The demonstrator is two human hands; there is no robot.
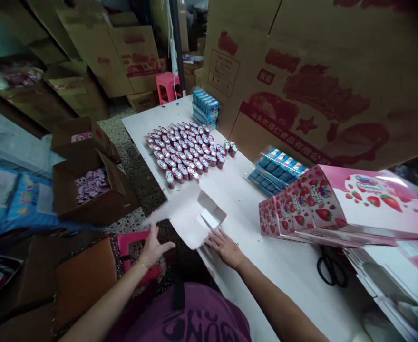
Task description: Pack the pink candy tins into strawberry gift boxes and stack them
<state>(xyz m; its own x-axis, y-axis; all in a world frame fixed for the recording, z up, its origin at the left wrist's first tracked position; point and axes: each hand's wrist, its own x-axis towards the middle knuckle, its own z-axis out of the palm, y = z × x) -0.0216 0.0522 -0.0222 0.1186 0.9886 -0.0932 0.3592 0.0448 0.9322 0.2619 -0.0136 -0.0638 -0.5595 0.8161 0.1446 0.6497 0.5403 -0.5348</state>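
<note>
A white cardboard box blank point(182, 221) lies partly folded at the near edge of the white table point(269, 266), with a raised tray-like section at its right. My right hand point(225, 247) rests flat on its lower right edge, fingers together. My left hand point(153, 245) sits just off its lower left edge, fingers spread, with no clear grip. Many small pink-and-blue candy packs point(180, 149) stand in tight rows farther up the table.
Blue boxes point(205, 107) are stacked at the table's far end, and more lie in plastic point(275, 171). Pink strawberry-printed cartons point(312, 206) and black-handled scissors point(332, 266) are to the right. An open carton of wrapped candies point(91, 190) stands on the floor at left.
</note>
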